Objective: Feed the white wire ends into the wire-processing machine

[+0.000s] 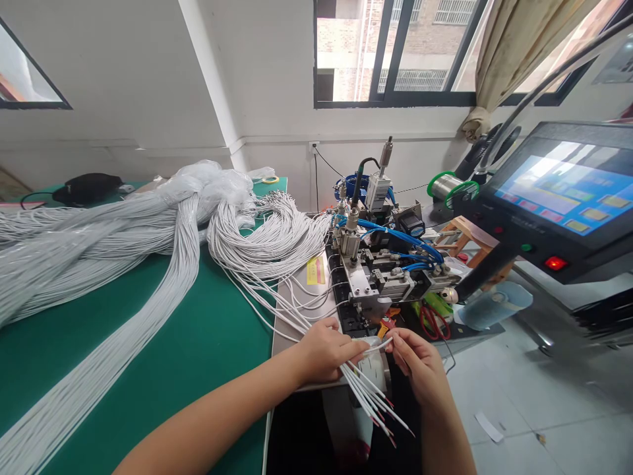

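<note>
My left hand (324,353) is closed round a bunch of white cables (363,389), whose loose ends with small red tips fan out below it over my lap. One single cable (378,347) runs from the left fingers across to my right hand (413,359), which pinches it near its end between thumb and fingertips. Just beyond the hands stands a bench machine (366,277) with metal cylinders and blue air tubes. Several cables run from my left hand back toward its left side. Orange-handled pliers (389,322) lie right behind my right hand.
Large bundles of white cable (123,231), partly wrapped in clear plastic, lie on the green table (222,369). A touchscreen panel (568,191) juts in at the right. Red-handled scissors (435,323), a clear plastic bottle (494,305) and a wire spool (452,187) are beside the machine.
</note>
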A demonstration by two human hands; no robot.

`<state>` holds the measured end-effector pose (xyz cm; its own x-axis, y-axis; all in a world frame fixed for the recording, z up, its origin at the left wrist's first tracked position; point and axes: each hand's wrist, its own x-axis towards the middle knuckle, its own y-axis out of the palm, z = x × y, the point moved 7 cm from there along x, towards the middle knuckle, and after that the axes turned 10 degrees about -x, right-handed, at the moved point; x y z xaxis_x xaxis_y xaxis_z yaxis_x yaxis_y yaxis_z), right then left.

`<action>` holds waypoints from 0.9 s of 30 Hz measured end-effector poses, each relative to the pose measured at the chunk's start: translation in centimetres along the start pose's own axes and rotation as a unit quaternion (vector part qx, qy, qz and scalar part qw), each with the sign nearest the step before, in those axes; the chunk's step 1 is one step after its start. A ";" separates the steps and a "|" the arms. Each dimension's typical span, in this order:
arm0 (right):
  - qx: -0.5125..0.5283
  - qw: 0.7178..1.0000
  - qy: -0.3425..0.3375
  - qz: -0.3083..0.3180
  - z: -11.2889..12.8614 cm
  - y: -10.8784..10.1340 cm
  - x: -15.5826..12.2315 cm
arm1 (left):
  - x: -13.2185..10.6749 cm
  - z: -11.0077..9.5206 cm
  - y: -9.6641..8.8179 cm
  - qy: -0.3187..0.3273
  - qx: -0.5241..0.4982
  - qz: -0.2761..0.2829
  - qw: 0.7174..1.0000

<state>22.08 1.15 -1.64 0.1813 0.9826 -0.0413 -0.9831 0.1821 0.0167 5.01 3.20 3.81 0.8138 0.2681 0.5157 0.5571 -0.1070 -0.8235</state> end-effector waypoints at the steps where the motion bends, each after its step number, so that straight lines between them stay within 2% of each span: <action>1: 0.002 1.000 0.003 0.000 -0.1 0.0 0.0 | 0.0 0.0 0.0 -0.001 0.000 0.002 1.000; 6: 0.009 1.000 0.007 -0.001 -0.2 0.1 0.0 | 0.1 0.0 -0.1 -0.001 0.002 0.010 1.000; 19: -0.012 1.000 -0.005 0.004 -0.1 0.0 0.0 | 0.1 -0.1 -0.6 -0.012 0.038 -0.012 0.999; 23: 0.012 1.000 0.006 0.014 -0.6 -0.2 0.1 | -0.1 0.6 -1.0 -0.042 0.059 -0.037 0.997; 27: 0.028 0.999 0.024 0.008 -0.7 0.0 0.2 | -0.2 1.0 -1.2 -0.044 0.062 -0.059 0.995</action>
<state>22.05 1.30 -2.31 0.1624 0.9828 -0.0876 -0.9828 0.1690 0.0741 4.00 4.19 4.47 0.7233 0.3559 0.5917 0.6183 0.0476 -0.7845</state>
